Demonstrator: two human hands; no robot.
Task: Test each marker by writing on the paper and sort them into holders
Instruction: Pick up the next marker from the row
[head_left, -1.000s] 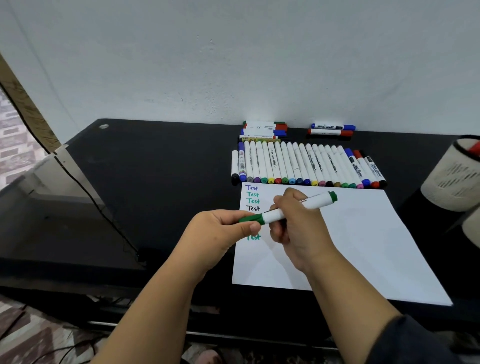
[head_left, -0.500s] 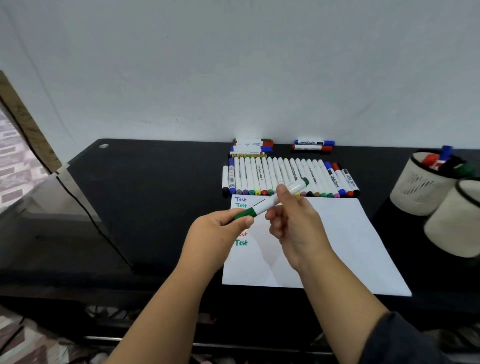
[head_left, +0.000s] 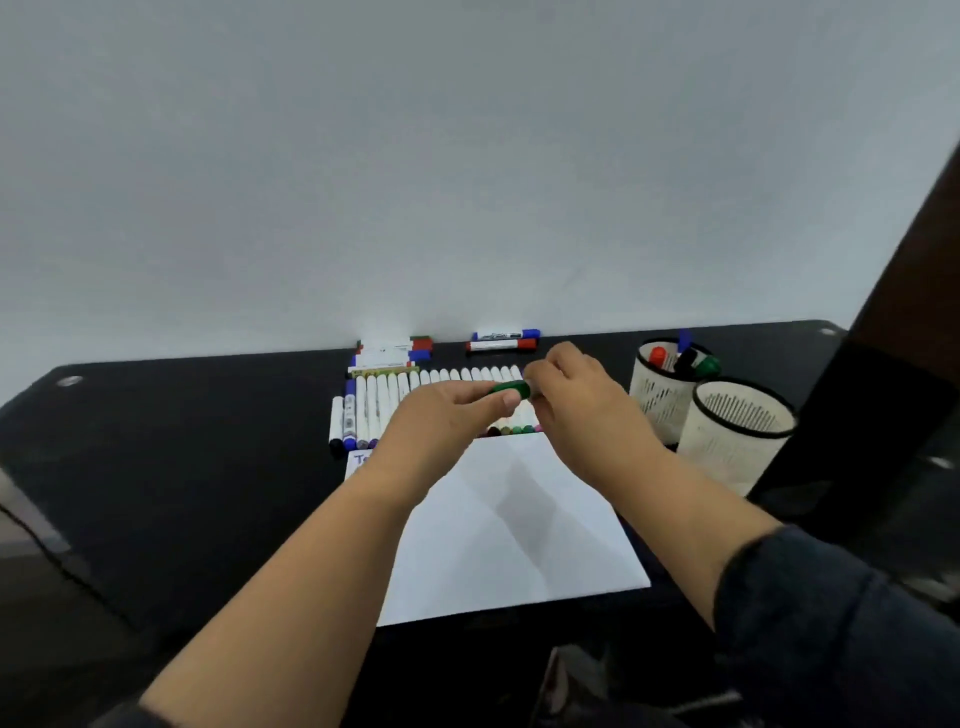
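Two hands meet above the row of markers (head_left: 395, 400): my left hand (head_left: 447, 415) pinches the green cap end of the green marker (head_left: 511, 388) between thumb and fingers, while my right hand (head_left: 576, 400) curls its fingers round the other end, hiding the barrel. Only the glossy dark-green tip shows, blurred, held in the air over the far edge of the white paper (head_left: 514, 525), with two mesh holders (head_left: 670, 389) standing just right of my right hand on the black desk (head_left: 182, 467).
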